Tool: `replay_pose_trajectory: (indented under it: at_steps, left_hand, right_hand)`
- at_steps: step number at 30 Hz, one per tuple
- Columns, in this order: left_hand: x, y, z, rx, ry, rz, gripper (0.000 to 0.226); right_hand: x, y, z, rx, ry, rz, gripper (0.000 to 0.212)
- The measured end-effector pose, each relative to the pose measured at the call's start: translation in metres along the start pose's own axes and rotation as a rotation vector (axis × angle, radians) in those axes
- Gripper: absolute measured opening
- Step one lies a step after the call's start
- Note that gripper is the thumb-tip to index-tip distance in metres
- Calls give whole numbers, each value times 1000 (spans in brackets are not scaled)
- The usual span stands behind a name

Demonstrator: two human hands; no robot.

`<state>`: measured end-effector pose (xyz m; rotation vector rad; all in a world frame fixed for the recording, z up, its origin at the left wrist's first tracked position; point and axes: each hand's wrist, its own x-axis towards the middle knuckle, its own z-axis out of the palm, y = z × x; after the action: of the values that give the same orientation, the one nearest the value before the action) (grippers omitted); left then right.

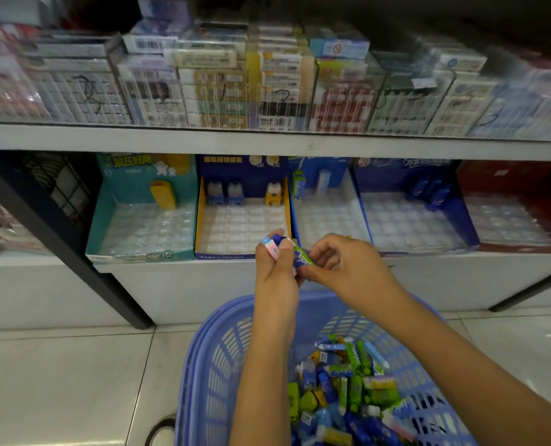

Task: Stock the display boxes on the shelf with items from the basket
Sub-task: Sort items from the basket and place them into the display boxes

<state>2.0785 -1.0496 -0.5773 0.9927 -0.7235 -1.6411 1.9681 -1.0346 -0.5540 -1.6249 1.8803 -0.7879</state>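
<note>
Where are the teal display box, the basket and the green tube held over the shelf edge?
teal display box (106,210): head view, left inner wall.
basket (226,312): head view, left rim.
green tube (301,257): head view, printed middle of the wrapper.

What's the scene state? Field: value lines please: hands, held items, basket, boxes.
left hand: grips a pink item and a blue item
right hand: pinches a green item, which also touches the left hand
basket: below the hands, holds many mixed items
boxes: five in a row, trays mostly unfilled, a few items at the back of most
teal box: leftmost, one yellow item at the back
</note>
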Motion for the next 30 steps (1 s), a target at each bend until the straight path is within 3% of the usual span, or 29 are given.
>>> replay_pose_trajectory:
  at_steps: [4, 6, 9, 13, 23, 26, 30]
  left_hand:
    - [0, 2, 3, -50, 60, 4, 15]
    - [1, 4, 0, -44, 63, -27, 15]
    - [2, 5, -5, -29, 40, -82, 19]
    - [2, 5, -9, -56, -8, -130, 21]
    - [15, 6, -18, -118, -50, -161, 29]
    - [18, 5, -20, -124, -63, -159, 31]
    - [20, 3, -22, -101, -100, -157, 26]
  right_hand:
    - [1, 1, -14, 399, -82, 85, 15]
    - [11, 6, -28, 486, 31, 84, 13]
    - [40, 16, -46, 230, 251, -9, 16]
    - [95, 16, -52, 35, 377, -72, 23]
    - [172, 24, -34, -276, 153, -34, 24]
    - [180, 25, -35, -184, 194, -12, 34]
    - [183, 32, -36, -235, 115, -50, 29]
